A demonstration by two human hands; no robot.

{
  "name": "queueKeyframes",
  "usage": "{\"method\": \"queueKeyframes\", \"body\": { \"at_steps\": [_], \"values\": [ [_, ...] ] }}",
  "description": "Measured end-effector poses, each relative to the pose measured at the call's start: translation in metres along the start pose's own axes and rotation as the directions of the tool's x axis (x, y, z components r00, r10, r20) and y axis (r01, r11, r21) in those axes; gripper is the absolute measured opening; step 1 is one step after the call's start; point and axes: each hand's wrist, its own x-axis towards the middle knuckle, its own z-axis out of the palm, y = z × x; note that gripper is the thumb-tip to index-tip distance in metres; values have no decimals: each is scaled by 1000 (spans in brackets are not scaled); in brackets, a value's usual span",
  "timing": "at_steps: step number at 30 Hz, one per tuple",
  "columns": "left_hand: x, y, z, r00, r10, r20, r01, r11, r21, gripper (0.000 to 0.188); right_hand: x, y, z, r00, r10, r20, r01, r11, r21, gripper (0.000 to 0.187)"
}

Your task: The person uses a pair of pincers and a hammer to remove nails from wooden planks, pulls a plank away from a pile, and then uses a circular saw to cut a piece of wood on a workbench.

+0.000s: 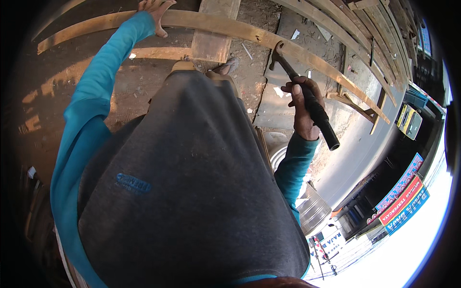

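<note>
My right hand (305,111) is wrapped round the black handle of a claw hammer (289,69). The hammer's head points away from me, over or close to a long wooden plank (230,28) that spans the view from left to right. At the far left, my left hand (156,16) reaches out to the same plank with fingers and thumb spread. It is at the plank's edge; firm contact cannot be made out. A shorter, wide board (211,46) runs crosswise under the plank, in front of my feet.
Several long timbers (357,41) lie side by side at the far right. A small wooden frame (355,103) stands under the plank's right end. Beside my right arm is a ribbed metal drum (314,211). A road (353,165) with a yellow vehicle (409,121) lies beyond.
</note>
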Motion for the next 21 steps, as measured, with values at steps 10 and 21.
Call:
{"method": "queueKeyframes", "body": {
  "at_steps": [10,21],
  "values": [
    [35,163,-11,849,312,-426,-461,832,-310,89,83,-12,49,839,-161,-519,366,874,321,23],
    [72,218,38,849,280,-449,-474,780,-409,50,147,-35,111,852,-429,-301,435,899,-50,28]
  ]
}}
